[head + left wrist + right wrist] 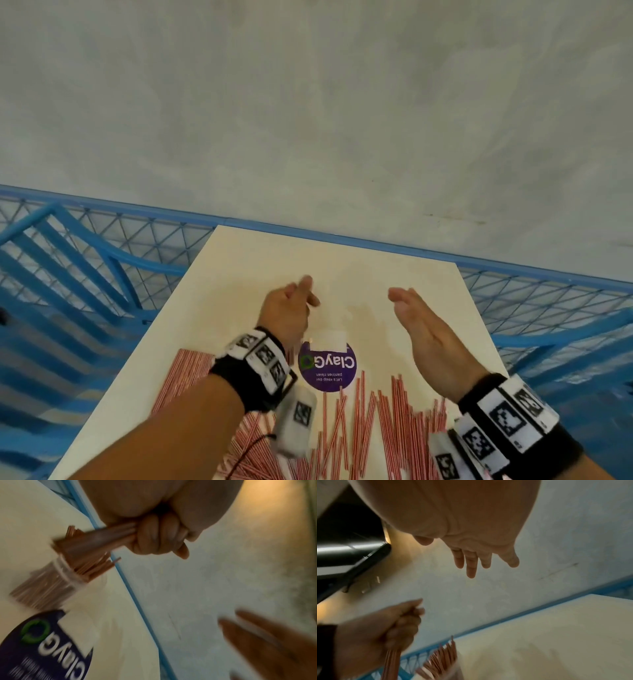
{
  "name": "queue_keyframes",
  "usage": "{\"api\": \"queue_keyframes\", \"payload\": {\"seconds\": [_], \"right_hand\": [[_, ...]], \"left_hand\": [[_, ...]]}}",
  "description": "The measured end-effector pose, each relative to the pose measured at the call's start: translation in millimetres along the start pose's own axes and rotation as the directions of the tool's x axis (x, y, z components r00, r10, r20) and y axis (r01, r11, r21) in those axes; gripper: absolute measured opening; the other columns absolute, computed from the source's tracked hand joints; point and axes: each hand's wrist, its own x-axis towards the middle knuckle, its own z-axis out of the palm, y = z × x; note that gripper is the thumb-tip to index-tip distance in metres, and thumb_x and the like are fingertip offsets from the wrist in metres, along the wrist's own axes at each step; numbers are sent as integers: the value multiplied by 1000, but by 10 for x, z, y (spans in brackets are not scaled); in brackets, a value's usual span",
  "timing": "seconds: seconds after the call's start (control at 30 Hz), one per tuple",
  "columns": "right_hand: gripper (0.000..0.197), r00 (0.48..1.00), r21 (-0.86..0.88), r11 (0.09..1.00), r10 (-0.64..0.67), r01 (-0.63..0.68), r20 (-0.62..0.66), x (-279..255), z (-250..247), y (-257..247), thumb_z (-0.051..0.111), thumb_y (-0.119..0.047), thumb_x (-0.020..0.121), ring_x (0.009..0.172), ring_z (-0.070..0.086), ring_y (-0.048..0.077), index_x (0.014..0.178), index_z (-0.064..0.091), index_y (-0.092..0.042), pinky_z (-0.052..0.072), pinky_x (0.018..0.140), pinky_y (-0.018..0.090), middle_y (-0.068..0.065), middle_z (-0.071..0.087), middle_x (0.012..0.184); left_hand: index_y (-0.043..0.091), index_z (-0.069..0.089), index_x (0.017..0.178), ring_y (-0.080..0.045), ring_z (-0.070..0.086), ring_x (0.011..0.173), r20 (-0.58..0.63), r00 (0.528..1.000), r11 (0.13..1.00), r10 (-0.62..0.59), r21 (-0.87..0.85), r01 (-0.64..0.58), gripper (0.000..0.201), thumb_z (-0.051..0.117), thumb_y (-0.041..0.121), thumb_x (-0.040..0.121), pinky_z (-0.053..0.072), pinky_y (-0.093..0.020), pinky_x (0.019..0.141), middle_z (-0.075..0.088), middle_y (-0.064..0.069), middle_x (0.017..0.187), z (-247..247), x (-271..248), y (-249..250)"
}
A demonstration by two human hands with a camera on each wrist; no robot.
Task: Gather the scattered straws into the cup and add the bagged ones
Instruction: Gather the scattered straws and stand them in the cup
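Note:
My left hand is raised over the white table, and its curled fingers grip a bundle of red-and-white straws. The bundle's lower ends meet the mouth of a clear cup that holds several straws; whether they are inside it, I cannot tell. My left hand and wrist hide the cup in the head view. My right hand hovers to the right of it with straight fingers and holds nothing. Several loose straws lie scattered near the front edge. A bag of straws lies at the left.
A round purple ClayGo sticker is on the table between my wrists. A blue mesh rail borders the table's far and side edges, with blue slatted frames at the left. Beyond it is a grey floor.

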Motion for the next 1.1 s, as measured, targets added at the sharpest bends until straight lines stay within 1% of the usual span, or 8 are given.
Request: {"api": "queue_keyframes", "payload": {"seconds": [0.17, 0.37, 0.43, 0.53, 0.7, 0.8, 0.97, 1.1], "right_hand": [[81, 985, 14, 987, 160, -161, 58, -199, 196, 604, 19, -83, 72, 141, 12, -6, 140, 34, -42, 9, 121, 39, -20, 27, 152], [52, 962, 73, 962, 253, -261, 104, -288, 374, 888, 25, -66, 84, 141, 11, -5, 131, 36, -48, 3, 118, 28, -22, 29, 149], [47, 965, 87, 964, 244, -253, 98, -293, 394, 938, 25, -68, 86, 141, 14, -4, 128, 37, -50, 7, 118, 28, -22, 31, 148], [51, 965, 108, 961, 248, -256, 81, -293, 391, 995, 29, -78, 80, 139, 22, -2, 122, 41, -53, 16, 119, 33, -24, 38, 141], [20, 965, -13, 966, 260, -260, 39, -245, 327, 1057, 44, -39, 96, 119, 47, 5, 114, 52, -36, 33, 99, 20, -14, 56, 121], [6, 951, -190, 933, 310, -305, -4, -264, 294, 1174, 48, -32, 96, 103, 52, 6, 101, 52, -34, 36, 87, 17, -11, 59, 110], [19, 895, -372, 825, 444, -426, -39, -322, 296, 1308, 51, -40, 92, 89, 57, 9, 100, 58, -24, 45, 81, 23, -8, 62, 98], [27, 834, -431, 739, 548, -519, -64, -402, 298, 1295, 51, -43, 90, 84, 58, 13, 97, 58, -18, 44, 68, 24, -2, 63, 98]], "left_hand": [[10, 69, 78, -15, 61, 70, -182, 983, 993, 29, -110, -49, 47, 42, 44, 97, 50, -30, 73, 67, 0, 73, -97, 517, 87], [21, 71, 98, 0, 43, 54, -262, 964, 999, 45, 31, -38, 40, 39, 45, 99, 33, -19, 53, 47, 13, 59, 20, 704, -155], [20, 70, 100, 1, 47, 63, -259, 966, 999, 22, 38, -12, 37, 40, 41, 99, 34, -15, 58, 52, 14, 69, 75, 713, -254], [15, 73, 98, -16, 57, 83, -292, 956, 997, 4, 71, 17, 33, 47, 35, 97, 40, -23, 76, 64, 3, 86, 91, 772, -364], [14, 75, 86, -24, 64, 85, -322, 947, 988, -6, 144, 55, 22, 59, 30, 89, 51, -30, 79, 73, -7, 94, 17, 846, -362], [13, 75, 93, -24, 63, 99, -269, 955, 951, 122, 307, -35, 28, 55, 31, 91, 48, -30, 90, 72, -5, 106, -28, 751, -241], [12, 69, 92, -11, 56, 87, -127, 906, 814, 403, 502, -292, 22, 55, 29, 93, 37, -19, 78, 63, 4, 94, 28, 377, 33], [19, 62, 78, -10, 53, 67, 114, 942, 693, 317, 651, -312, 26, 52, 38, 93, 36, -21, 57, 55, 10, 74, 272, -20, -88]]}}
